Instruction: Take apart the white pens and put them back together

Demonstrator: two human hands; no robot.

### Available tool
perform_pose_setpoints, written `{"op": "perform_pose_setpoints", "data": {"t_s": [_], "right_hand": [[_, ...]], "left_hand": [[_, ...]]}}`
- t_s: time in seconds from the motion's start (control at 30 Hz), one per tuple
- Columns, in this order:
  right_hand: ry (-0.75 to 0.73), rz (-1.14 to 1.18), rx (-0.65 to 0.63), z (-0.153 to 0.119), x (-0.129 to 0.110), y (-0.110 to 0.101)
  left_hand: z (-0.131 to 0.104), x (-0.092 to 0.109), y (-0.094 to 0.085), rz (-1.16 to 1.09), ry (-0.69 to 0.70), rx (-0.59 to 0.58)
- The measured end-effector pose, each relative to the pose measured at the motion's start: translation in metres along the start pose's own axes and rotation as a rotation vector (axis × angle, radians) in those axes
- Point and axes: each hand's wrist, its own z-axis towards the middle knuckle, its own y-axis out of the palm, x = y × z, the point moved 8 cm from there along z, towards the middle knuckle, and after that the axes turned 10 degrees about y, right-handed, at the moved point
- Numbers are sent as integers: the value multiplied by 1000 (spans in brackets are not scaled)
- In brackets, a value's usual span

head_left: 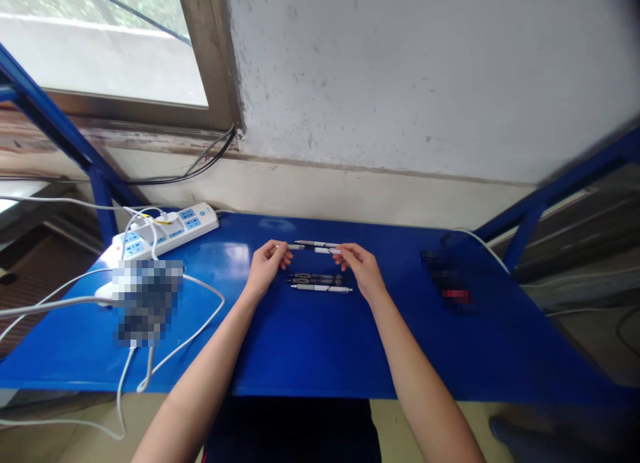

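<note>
My left hand [269,268] and my right hand [362,268] face each other above the blue table, fingers pinched. Between their fingertips is a white-and-grey pen [325,251] with a dark middle stretch, each hand on one end. Whether it is one piece or two parts held end to end, I cannot tell. Just behind it lies another white-and-black pen [306,242], partly overlapped. Nearer to me, between my wrists, several pens rest side by side: dark ones [315,278] and a white one [320,288] in front.
A white power strip [200,226] with plugs and white cables [220,303] occupies the table's left side, beside a blurred-out object [147,303]. Another blurred dark and red object [450,283] lies at right. Blue frame bars [530,226] flank the table [310,356]; a wall stands behind.
</note>
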Motion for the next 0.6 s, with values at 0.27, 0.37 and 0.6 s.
{"op": "perform_pose_setpoints", "data": {"t_s": [0.27, 0.37, 0.6], "right_hand": [[89, 99, 203, 3, 8, -30], [97, 119, 205, 2, 10, -26], [97, 123, 227, 4, 19, -23]], "left_hand": [[3, -11, -14, -47, -17, 116], [1, -10, -12, 13, -23, 85], [2, -9, -7, 74, 14, 37]]}}
